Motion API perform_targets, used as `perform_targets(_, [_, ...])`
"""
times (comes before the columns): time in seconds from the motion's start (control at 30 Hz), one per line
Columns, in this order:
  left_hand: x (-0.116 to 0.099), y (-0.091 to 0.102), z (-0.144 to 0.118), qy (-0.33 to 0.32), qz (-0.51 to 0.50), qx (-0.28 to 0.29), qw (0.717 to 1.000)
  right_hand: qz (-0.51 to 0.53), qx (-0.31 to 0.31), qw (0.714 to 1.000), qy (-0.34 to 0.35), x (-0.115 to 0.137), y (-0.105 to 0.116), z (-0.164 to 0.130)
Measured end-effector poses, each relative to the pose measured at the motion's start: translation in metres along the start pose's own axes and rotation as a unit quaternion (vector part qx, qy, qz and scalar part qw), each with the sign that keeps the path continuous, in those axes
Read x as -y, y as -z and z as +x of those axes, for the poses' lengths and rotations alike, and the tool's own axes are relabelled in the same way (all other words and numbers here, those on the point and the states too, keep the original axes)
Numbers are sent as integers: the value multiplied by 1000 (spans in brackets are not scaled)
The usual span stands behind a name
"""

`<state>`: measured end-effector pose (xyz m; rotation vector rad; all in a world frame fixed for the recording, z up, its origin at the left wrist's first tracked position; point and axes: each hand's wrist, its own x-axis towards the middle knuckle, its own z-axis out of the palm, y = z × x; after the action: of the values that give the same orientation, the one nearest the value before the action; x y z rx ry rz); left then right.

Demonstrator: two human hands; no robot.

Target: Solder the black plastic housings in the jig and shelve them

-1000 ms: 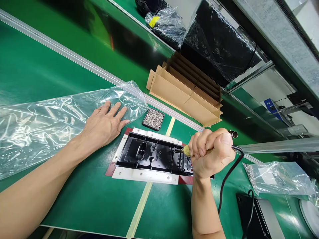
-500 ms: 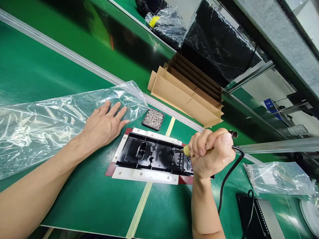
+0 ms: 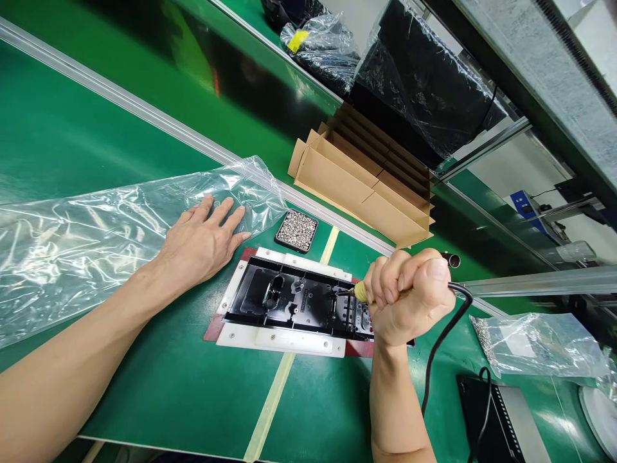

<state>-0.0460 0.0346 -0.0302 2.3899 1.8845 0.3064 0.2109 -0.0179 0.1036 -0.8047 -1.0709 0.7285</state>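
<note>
Right hand [image 3: 409, 296]: is gripping the corded tool [image 3: 360, 291] in a full fist, likely to steady it.
Tool tip: is pointing left into the right part of the panel; contact is not showing clearly.
Black panel [image 3: 308, 305]: is lying mid-bench between white blocks [image 3: 282, 339] on a dark red base [image 3: 359, 348], which are probably keeping it from sliding.
Left hand [image 3: 205, 238]: is resting with fingers spread on the clear plastic sheet [image 3: 96, 251] at left, gripping nothing, perhaps bracing.
Small black tray [image 3: 292, 247]: is sitting just beyond the panel, holding many tiny metal pieces [image 3: 296, 230], seemingly for easy reach.
Cardboard divider [image 3: 344, 183]: is standing beyond the metal rail [image 3: 120, 98]; its slots' contents are not showing.
Clear bag [image 3: 554, 357]: is lying at right, holding small metallic pieces [image 3: 484, 341] toward its left end.
</note>
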Motion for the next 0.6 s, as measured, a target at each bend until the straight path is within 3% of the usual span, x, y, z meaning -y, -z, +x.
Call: perform_targets(0.6, [1, -1, 0, -6, 22, -6, 1000, 14, 1, 1000, -4, 0, 1, 0])
